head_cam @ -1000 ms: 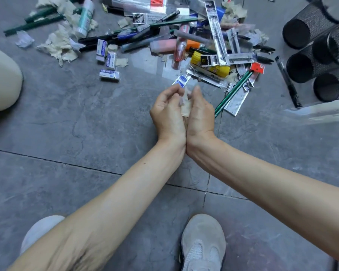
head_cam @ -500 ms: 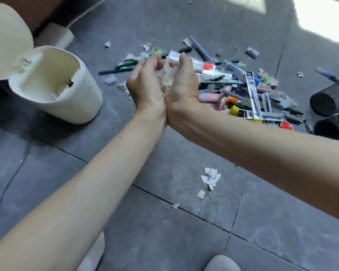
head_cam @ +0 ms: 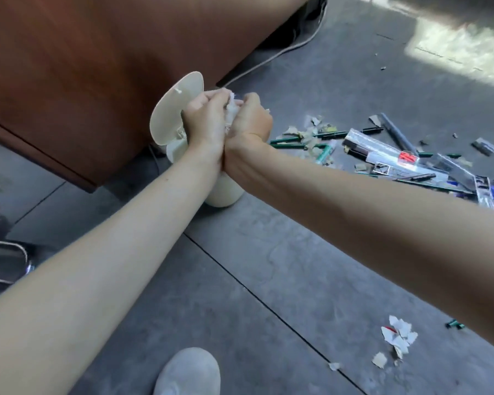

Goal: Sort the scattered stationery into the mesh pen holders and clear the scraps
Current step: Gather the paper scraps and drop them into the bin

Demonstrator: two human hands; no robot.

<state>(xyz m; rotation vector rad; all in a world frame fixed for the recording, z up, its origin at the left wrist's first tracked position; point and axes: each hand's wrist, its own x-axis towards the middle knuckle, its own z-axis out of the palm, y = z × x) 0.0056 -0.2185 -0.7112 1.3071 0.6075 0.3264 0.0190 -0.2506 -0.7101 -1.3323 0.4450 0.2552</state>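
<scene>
Grey floor tiles [head_cam: 240, 280] fill most of the view, with a brown wooden panel [head_cam: 97, 67] at the far left and a cable [head_cam: 283, 49] trailing along its base. Just in front of the panel stands a cream bin [head_cam: 224, 195] with its lid [head_cam: 177, 109] tipped open.

The left hand [head_cam: 204, 118] and right hand [head_cam: 251, 118] are pressed together at the wrists, directly over the bin. Their fingers curl round a wad of paper scraps [head_cam: 231, 109] clamped between them.

By my reading, this is the moment just before the wad is dropped into the bin, so one load of scraps is almost cleared.

Much is left. The stationery pile [head_cam: 397, 158] lies scattered on the floor to the right, with green pencils [head_cam: 297, 141], clear packets and pens mixed with torn bits of paper. A small cluster of loose scraps [head_cam: 398, 334] sits on the near right tiles, well apart from the bin. The mesh pen holders are out of view, so I cannot tell whether anything has been sorted into them. A pale shoe [head_cam: 187, 372] shows at the near edge.
</scene>
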